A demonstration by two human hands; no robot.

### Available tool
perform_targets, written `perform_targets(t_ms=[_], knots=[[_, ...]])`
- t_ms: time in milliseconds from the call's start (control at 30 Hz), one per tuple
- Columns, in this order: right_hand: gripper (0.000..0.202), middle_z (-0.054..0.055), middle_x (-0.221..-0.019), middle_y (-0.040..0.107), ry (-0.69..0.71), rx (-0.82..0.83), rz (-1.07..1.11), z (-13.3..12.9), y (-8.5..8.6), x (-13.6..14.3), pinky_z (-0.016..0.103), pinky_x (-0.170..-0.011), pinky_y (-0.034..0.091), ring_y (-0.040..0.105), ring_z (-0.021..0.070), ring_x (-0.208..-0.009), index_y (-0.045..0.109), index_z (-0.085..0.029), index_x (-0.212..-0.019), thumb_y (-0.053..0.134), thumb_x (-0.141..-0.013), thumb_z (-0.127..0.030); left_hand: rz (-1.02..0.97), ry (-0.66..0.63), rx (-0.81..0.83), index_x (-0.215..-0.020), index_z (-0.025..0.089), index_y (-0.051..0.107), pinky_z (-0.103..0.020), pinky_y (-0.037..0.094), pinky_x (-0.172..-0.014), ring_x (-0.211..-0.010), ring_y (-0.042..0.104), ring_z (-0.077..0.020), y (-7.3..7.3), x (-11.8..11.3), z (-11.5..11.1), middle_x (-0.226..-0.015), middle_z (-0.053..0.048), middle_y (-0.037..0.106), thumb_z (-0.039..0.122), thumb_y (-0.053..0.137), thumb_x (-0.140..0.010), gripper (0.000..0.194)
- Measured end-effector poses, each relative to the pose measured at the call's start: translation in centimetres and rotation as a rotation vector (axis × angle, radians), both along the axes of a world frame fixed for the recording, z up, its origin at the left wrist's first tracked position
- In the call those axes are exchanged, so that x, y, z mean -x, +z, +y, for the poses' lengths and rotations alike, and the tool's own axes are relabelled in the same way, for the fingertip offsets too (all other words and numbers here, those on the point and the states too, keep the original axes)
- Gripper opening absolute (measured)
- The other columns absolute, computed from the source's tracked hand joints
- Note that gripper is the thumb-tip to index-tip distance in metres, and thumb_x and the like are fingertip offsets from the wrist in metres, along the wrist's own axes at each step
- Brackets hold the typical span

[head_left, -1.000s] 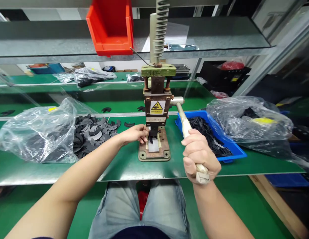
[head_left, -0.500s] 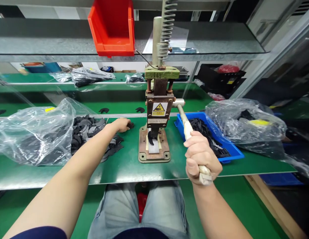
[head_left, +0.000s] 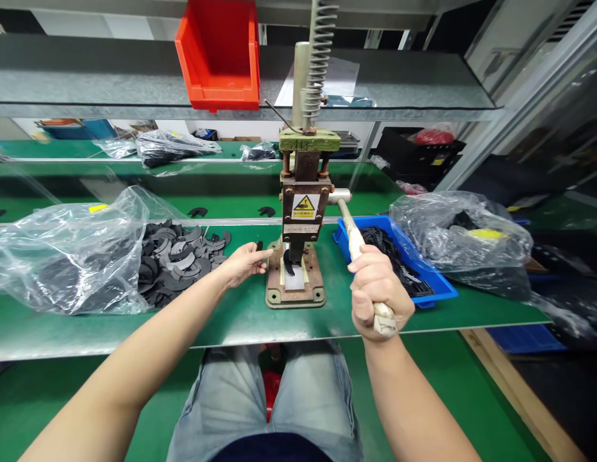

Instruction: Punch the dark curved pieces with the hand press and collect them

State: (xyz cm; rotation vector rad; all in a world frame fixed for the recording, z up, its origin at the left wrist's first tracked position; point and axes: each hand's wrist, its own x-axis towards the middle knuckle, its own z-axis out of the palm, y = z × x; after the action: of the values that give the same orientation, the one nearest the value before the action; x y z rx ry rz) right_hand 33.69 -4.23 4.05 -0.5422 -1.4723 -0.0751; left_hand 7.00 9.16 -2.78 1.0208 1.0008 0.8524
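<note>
My right hand point(head_left: 381, 287) is wrapped around the long, pale-wrapped lever point(head_left: 354, 239) of a hand press point(head_left: 305, 208). On the press base point(head_left: 298, 299), a black curved piece point(head_left: 289, 263) stands under the ram, beside a light metal plate point(head_left: 294, 280). My left hand point(head_left: 246, 263) is just left of the base, thumb and fingertips pointing toward it. Its fingers are apart, with nothing visible between them. A small black piece point(head_left: 259, 245) shows just behind the left hand, partly hidden. Farther left lies a heap of black and grey curved pieces point(head_left: 180, 256).
A clear plastic bag point(head_left: 72, 263) adjoins the heap. A blue tray point(head_left: 435, 294) of thin black parts sits right of the press, beside another plastic bag point(head_left: 452, 247). Two curved pieces lie behind, one of them a black arc point(head_left: 267, 211). A red bin point(head_left: 218, 93) hangs over the shelf edge.
My left hand has moved right and slightly toward me, from beside the heap to the press base. My right hand keeps its grip on the lever, and the view has shifted slightly.
</note>
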Motion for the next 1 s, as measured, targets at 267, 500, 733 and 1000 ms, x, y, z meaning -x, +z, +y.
perform_targets(t_ms=[267, 500, 733, 1000], knots=[[0.023, -0.003, -0.065, 0.059, 0.017, 0.004, -0.018, -0.2, 0.3, 0.0, 0.061, -0.104, 0.055, 0.067, 0.0198, -0.079, 0.054, -0.023, -0.065, 0.066, -0.084, -0.019, -0.411, 0.33, 0.08, -0.081, 0.015, 0.061, -0.033, 0.066, -0.09, -0.082, 0.075, -0.0138, 0.0, -3.2, -2.8, -0.082, -0.004, 0.072, 0.015, 0.076, -0.092, 0.018], [0.026, -0.003, -0.064, 0.058, -0.004, 0.005, -0.008, -0.1, 0.1, 0.1, 0.061, -0.104, 0.055, 0.067, 0.0198, -0.078, 0.052, -0.024, -0.064, 0.067, -0.085, -0.022, -0.391, 0.217, 0.099, -0.088, 0.012, 0.068, -0.038, 0.064, -0.099, -0.089, 0.075, -0.0156, -0.1, -4.9, -3.6, -0.094, -0.01, 0.076, 0.015, 0.076, -0.091, 0.009], [0.024, -0.003, -0.064, 0.059, 0.005, 0.012, -0.001, -0.1, 0.2, 0.2, 0.062, -0.104, 0.055, 0.067, 0.0205, -0.079, 0.054, -0.025, -0.065, 0.067, -0.085, -0.023, -0.261, 0.338, 0.209, -0.088, 0.016, 0.059, -0.02, 0.06, -0.056, -0.063, 0.07, -0.0118, -0.8, -2.4, -3.2, -0.076, -0.003, 0.067, 0.023, 0.068, -0.1, 0.016], [0.024, -0.003, -0.063, 0.058, 0.001, 0.007, -0.002, -0.1, 0.3, 0.2, 0.063, -0.103, 0.055, 0.067, 0.0209, -0.078, 0.055, -0.024, -0.065, 0.067, -0.085, -0.022, -0.323, 0.288, 0.215, -0.09, 0.012, 0.064, -0.025, 0.067, -0.08, -0.077, 0.074, -0.0126, -0.5, -2.3, -3.2, -0.091, -0.009, 0.073, -0.002, 0.062, -0.093, 0.014]])
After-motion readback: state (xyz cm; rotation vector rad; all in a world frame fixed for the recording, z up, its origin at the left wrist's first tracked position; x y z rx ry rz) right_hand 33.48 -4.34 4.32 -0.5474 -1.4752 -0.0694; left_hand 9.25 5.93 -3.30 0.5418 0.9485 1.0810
